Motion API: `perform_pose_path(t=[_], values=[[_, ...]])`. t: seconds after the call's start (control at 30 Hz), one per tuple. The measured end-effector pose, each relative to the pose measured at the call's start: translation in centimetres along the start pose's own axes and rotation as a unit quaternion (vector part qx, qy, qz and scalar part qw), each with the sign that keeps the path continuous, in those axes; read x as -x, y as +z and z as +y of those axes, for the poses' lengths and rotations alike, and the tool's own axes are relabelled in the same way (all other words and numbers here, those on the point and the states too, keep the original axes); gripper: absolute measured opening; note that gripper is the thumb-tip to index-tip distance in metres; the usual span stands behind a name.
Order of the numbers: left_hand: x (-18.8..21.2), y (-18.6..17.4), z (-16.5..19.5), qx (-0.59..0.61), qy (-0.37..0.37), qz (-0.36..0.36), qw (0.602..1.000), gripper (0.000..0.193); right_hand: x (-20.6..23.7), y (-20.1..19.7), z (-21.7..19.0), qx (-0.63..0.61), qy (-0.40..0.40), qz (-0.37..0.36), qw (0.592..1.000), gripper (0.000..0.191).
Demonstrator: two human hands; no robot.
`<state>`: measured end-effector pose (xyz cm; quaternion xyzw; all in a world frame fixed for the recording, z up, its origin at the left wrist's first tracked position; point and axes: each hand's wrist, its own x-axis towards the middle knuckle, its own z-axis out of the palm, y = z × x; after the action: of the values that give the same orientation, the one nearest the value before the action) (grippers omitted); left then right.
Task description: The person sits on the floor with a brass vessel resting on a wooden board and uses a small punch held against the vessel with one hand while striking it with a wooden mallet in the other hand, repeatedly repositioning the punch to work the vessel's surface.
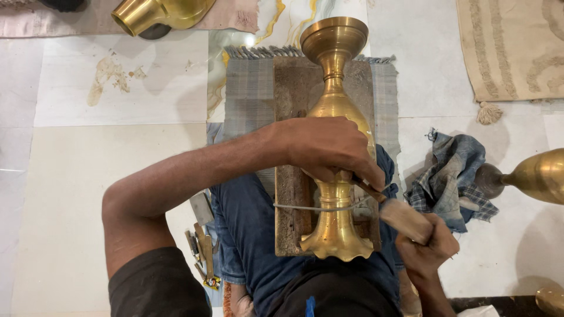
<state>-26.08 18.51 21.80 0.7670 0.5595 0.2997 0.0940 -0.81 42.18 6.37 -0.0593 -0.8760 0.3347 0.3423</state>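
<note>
Far left of the lap: small hand tools [202,258] lie on the pale floor tiles [70,194], close beside the person's thigh, probably parked within reach

Centre: a tall brass vase [335,141] lies lengthwise on a worn wooden board [291,170], which rests across the lap on a grey fringed mat [249,88]; the board seems to give a firm bed above the soft legs. A cord or wire [317,208] crosses the narrow waist near the flared, scalloped foot, apparently lashing the vase to the board

Left hand [329,149] is cupped over the vase body, fingers closed around a thin chisel [367,188] whose tip meets the waist; likely pinning and guiding at once

Right hand [426,243] grips a pale wooden mallet [405,218], its head touching the chisel's end

Vase: golden, polished, ribbed at the neck, cup-shaped mouth pointing away from the person

Right: a crumpled blue checked cloth [455,179], another brass piece [537,175] beyond it
</note>
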Motion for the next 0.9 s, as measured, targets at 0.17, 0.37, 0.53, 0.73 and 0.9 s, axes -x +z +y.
perform_pose_path(t=[0.17,0.37,0.53,0.73,0.9], values=[[0.7,1.2,0.5,-0.045,-0.094,0.009,0.995,0.042,-1.4,-0.8,0.4,-0.008,0.004,-0.013,1.0,0.026],[3.0,3.2,0.9,-0.029,-0.147,0.112,0.982,0.037,-4.7,-1.9,0.6,-0.002,0.014,-0.117,0.993,0.016],[3.9,5.2,1.8,-0.058,-0.203,0.209,0.955,0.046,-9.8,-4.5,-0.6,0.155,-0.023,-0.228,0.961,0.025],[5.2,8.0,3.8,-0.048,-0.246,0.348,0.903,0.055,-16.8,-6.5,-3.6,0.375,-0.052,-0.398,0.835,0.027],[4.4,11.9,3.7,-0.072,-0.222,0.519,0.822,0.05,-21.8,-5.8,-8.6,0.035,-0.039,-0.389,0.92,0.031]])
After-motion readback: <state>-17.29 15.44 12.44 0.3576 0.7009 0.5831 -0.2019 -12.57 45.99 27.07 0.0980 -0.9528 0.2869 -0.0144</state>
